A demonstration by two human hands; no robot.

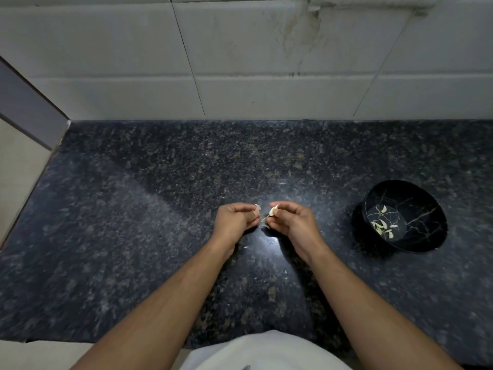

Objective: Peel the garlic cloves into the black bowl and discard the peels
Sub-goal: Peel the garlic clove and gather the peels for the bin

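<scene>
Garlic clove (272, 211) pinched between both hands (289, 222).

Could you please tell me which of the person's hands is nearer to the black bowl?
Right. The right hand is nearer the black bowl, which sits to its right; the left hand is farther away.

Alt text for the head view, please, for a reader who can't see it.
The right hand pinches a garlic clove over a dark granite counter, while the left hand pinches a bit of peel. A black bowl holding peeled cloves sits to the right.
</scene>
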